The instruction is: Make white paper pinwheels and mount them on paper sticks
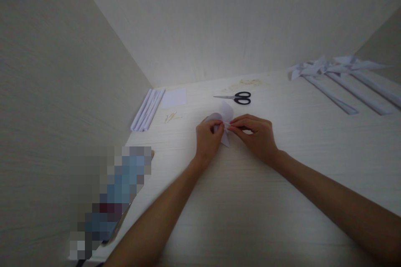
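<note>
White folded paper [227,110] was pinched near its middle by the left hand [207,139] and right hand [256,135] above the bench [313,146], near the black-handled scissors [242,101], and appeared light, easily creased and best gripped at its centre.

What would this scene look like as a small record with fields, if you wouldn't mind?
Left hand: the left hand pinches a folded white paper piece
Right hand: the right hand has its fingertips at that piece's middle; what they grip is too small to tell
Beyond hands: metal scissors with black handles, blades pointing left
Far left: rolled white paper tubes beside a flat white paper sheet; small thin pale sticks nearer
Far right: three white paper pinwheels on tubes
Surface: white streaked table
</note>
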Demonstrator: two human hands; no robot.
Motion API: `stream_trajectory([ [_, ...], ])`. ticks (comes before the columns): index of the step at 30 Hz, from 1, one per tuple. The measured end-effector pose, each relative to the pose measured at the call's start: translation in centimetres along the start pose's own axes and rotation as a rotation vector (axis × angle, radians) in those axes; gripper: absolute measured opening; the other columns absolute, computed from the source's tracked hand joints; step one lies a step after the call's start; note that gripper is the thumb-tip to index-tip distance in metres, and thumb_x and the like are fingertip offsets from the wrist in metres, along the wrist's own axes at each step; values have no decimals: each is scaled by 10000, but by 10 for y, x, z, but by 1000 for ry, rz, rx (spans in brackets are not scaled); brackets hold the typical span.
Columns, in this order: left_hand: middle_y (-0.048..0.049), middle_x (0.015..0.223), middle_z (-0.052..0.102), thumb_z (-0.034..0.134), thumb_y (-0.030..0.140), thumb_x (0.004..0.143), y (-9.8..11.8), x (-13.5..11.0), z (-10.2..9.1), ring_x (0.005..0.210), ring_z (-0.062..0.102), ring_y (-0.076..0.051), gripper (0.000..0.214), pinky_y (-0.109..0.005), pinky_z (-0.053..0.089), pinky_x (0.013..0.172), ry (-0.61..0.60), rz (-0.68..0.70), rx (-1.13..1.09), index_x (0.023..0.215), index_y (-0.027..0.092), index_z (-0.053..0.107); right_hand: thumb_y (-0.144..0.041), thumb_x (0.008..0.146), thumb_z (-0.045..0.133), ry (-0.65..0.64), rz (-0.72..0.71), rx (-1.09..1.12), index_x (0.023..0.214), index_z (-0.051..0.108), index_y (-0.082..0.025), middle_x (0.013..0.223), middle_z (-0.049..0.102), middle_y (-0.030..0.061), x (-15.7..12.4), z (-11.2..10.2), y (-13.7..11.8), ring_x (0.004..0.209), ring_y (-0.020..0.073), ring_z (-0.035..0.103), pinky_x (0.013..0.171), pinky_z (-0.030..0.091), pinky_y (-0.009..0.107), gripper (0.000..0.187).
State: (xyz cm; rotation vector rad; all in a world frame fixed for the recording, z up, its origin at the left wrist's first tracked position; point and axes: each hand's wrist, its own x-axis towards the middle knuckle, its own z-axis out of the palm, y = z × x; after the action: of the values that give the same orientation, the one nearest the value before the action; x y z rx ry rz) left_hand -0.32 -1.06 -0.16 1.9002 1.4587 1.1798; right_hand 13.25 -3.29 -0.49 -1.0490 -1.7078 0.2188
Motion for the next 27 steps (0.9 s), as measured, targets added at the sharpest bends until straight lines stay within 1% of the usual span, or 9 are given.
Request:
stream_trajectory([
  [6,-10,623,612,542,173,678,1,0,0,545,497,-96,125,-224,405,531,9,4,-1,688,143,664,-208,714,596,-20,74,-20,631,629,-165,672,623,33,0,0,0,581,113,571,504,484,216,98],
  [13,-9,630,615,544,159,674,2,0,0,559,510,-102,112,-230,415,536,10,44,-13,671,153,657,-227,720,576,-68,148,-95,635,617,-177,650,612,22,4,-1,1,565,119,544,516,446,238,107],
  [19,-14,633,616,544,164,676,3,0,-1,534,491,-94,122,-225,402,519,-9,14,-19,689,141,662,-253,684,618,-33,202,-143,605,604,-169,559,578,2,5,-1,5,473,98,472,478,383,234,116],
  [27,-12,626,602,541,188,679,-1,1,0,507,448,-82,146,-213,367,483,-14,-15,-50,717,127,668,-211,694,600,-20,188,-43,636,641,-175,679,616,30,5,-1,5,574,123,534,494,410,242,79],
])
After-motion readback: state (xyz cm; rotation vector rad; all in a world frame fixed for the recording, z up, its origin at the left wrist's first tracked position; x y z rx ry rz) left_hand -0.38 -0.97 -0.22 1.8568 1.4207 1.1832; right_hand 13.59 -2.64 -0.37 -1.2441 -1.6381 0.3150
